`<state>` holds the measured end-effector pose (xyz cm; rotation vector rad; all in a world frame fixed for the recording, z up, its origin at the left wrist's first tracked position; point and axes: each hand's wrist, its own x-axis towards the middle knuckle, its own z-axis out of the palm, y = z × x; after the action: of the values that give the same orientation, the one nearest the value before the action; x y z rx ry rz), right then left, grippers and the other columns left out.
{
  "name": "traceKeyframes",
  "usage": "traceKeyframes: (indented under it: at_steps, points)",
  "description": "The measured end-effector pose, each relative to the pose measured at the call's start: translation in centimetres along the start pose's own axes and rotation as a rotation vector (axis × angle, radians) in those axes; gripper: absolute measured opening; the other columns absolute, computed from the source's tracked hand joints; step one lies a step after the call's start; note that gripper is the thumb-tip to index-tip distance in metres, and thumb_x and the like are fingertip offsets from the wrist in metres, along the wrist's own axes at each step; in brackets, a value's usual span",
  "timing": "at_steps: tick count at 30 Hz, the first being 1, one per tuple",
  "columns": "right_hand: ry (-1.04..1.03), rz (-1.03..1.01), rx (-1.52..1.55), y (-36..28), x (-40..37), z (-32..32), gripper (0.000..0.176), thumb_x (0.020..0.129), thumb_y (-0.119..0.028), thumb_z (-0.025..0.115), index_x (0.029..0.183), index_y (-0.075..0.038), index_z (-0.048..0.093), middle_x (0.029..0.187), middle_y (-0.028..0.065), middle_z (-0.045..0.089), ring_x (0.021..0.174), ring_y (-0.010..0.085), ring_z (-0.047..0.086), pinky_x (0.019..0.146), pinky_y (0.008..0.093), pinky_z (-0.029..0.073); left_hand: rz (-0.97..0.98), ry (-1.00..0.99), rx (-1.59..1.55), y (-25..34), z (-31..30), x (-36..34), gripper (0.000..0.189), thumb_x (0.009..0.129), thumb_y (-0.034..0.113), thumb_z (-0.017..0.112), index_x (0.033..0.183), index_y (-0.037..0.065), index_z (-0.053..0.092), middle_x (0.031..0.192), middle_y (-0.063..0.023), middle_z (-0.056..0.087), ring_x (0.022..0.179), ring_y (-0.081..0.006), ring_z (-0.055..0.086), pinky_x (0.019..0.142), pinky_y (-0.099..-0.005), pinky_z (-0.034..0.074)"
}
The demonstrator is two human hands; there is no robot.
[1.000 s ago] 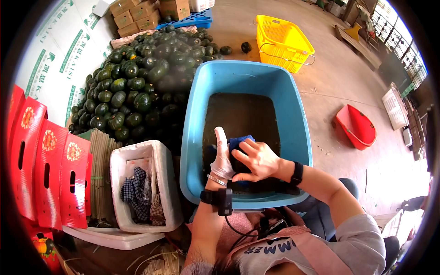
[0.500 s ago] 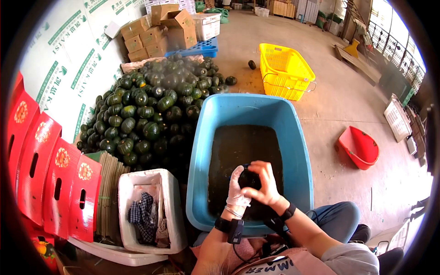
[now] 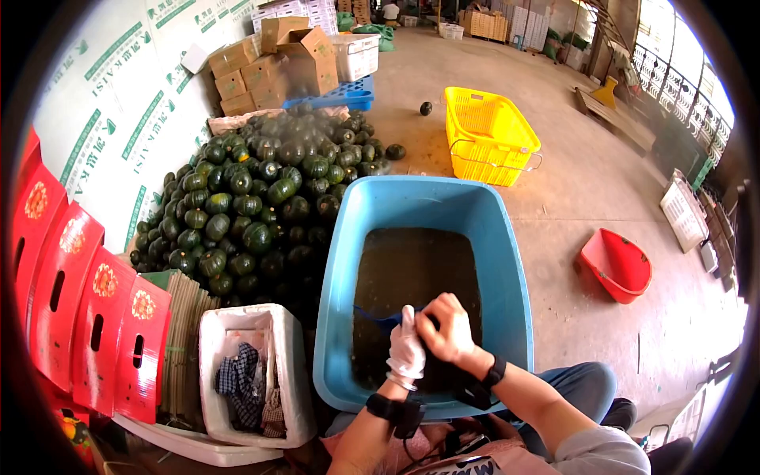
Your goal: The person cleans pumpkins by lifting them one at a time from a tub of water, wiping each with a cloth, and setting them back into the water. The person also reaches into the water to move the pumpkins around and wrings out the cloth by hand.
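Observation:
Over the blue tub (image 3: 332, 301) of murky brown water, both my hands are close together. A thin white glove covers my left hand (image 3: 407, 352), its thumb up and its fingers closed. From behind it a blue cloth (image 3: 384, 321) sticks out to the left, with a little more blue showing between the hands. My bare right hand (image 3: 450, 331) is curled like a fist against the left thumb, on the cloth's near end. What else lies inside the fingers is hidden.
A large heap of dark green squashes (image 3: 253, 190) lies left of the tub. A foam box (image 3: 210, 364) with checked cloths stands near left, beside red cartons (image 3: 103, 317). A yellow crate (image 3: 491, 134) stands beyond the tub, and a red basin (image 3: 617, 265) lies right.
My right hand has gone from wide and curved to a fist beside the left. The dark space between the hands has closed, and more blue cloth shows at the left. The view has shifted slightly.

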<state>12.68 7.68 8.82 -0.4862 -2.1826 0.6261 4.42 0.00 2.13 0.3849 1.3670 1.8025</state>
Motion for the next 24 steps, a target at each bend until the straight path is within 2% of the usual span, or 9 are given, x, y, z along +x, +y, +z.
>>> traceKeyframes:
  at_steps: [2, 7, 9, 11, 15, 17, 19, 23, 24]
  points:
    - [-0.120, -0.260, 0.006, -1.6, 0.0, -1.7, 0.020, 0.071, -0.020, 0.071, 0.073, -0.003, 0.060, 0.074, 0.0114, 0.055, 0.069, 0.0294, 0.052, 0.065, 0.0392, 0.043, -0.247, -0.203, -0.602, -2.0, -0.8, 1.0, 0.053, 0.095, 0.062, 0.045, 0.092, 0.011, 0.060, 0.088, 0.0005, 0.056, 0.074, -0.0091, 0.048, 0.066, -0.0275, 0.045]
    - [-0.371, -0.937, 0.029, -0.4, 0.3, -3.8, 0.042, 0.072, -0.037, 0.073, 0.093, -0.002, 0.064, 0.089, 0.0064, 0.058, 0.088, 0.0238, 0.058, 0.082, 0.0372, 0.047, -0.561, -0.335, -0.314, 5.4, 1.0, -0.9, 0.076, 0.092, 0.073, 0.033, 0.116, 0.005, 0.055, 0.091, -0.0002, 0.052, 0.080, -0.0106, 0.052, 0.078, -0.0237, 0.049]
    - [-0.479, -0.949, 0.009, 0.6, 0.6, -4.7, 0.046, 0.074, -0.038, 0.074, 0.102, -0.003, 0.064, 0.103, 0.0083, 0.060, 0.100, 0.0261, 0.059, 0.089, 0.0396, 0.047, -0.297, -0.321, -0.258, 4.1, 1.2, -0.8, 0.074, 0.096, 0.067, 0.031, 0.129, 0.003, 0.049, 0.105, -0.0022, 0.053, 0.094, -0.0123, 0.052, 0.088, -0.0244, 0.046]
    - [-0.631, -0.813, 0.024, 1.3, 1.6, -5.7, 0.048, 0.073, -0.035, 0.075, 0.109, -0.006, 0.063, 0.113, 0.0106, 0.060, 0.107, 0.0295, 0.058, 0.092, 0.0415, 0.048, -0.398, -0.431, -0.433, 3.9, 1.2, -0.5, 0.076, 0.095, 0.069, 0.031, 0.128, 0.003, 0.051, 0.111, -0.0035, 0.055, 0.099, -0.0131, 0.054, 0.092, -0.0272, 0.046]
    - [-0.598, -0.018, 0.240, 3.4, -1.1, -6.4, 0.050, 0.073, -0.028, 0.082, 0.115, -0.007, 0.063, 0.109, 0.0128, 0.063, 0.105, 0.0288, 0.062, 0.090, 0.0378, 0.050, -0.470, -0.353, -0.379, 2.2, 1.9, -1.2, 0.083, 0.086, 0.077, 0.040, 0.120, 0.003, 0.057, 0.110, -0.0098, 0.063, 0.101, -0.0199, 0.062, 0.091, -0.0322, 0.053]
    - [-0.549, 1.051, 0.554, 5.7, -2.0, -5.8, 0.046, 0.082, -0.036, 0.074, 0.117, -0.011, 0.061, 0.108, 0.0062, 0.065, 0.098, 0.0247, 0.065, 0.085, 0.0408, 0.053, -0.640, -0.448, -0.537, -0.2, 1.2, -0.6, 0.081, 0.086, 0.076, 0.043, 0.126, 0.006, 0.055, 0.111, -0.0088, 0.065, 0.101, -0.0212, 0.062, 0.092, -0.0338, 0.051]
    - [-0.142, 1.741, 0.945, 8.8, -2.9, -5.3, 0.044, 0.087, -0.041, 0.067, 0.120, -0.015, 0.056, 0.110, 0.0059, 0.064, 0.100, 0.0266, 0.064, 0.080, 0.0488, 0.053, -0.654, -0.354, -0.531, 0.1, 1.7, -1.0, 0.088, 0.085, 0.077, 0.044, 0.135, 0.006, 0.049, 0.123, -0.0090, 0.060, 0.110, -0.0221, 0.058, 0.101, -0.0340, 0.044]
    - [-0.106, 1.806, 1.014, 13.2, -4.2, -3.0, 0.048, 0.089, -0.052, 0.060, 0.119, -0.014, 0.055, 0.109, 0.0088, 0.064, 0.098, 0.0285, 0.062, 0.084, 0.0564, 0.050, -0.650, -0.071, -0.401, 3.0, 1.6, -1.2, 0.095, 0.085, 0.079, 0.040, 0.148, 0.008, 0.035, 0.147, -0.0098, 0.042, 0.131, -0.0232, 0.041, 0.112, -0.0337, 0.030]
    - [-0.168, 1.756, 1.118, 11.3, -1.4, -2.5, 0.049, 0.089, -0.053, 0.059, 0.119, -0.014, 0.055, 0.110, 0.0082, 0.064, 0.100, 0.0285, 0.061, 0.085, 0.0557, 0.050, -0.430, 0.010, -0.287, 1.7, 1.4, -1.0, 0.088, 0.085, 0.081, 0.035, 0.127, 0.007, 0.058, 0.124, -0.0133, 0.060, 0.111, -0.0242, 0.057, 0.099, -0.0353, 0.044]
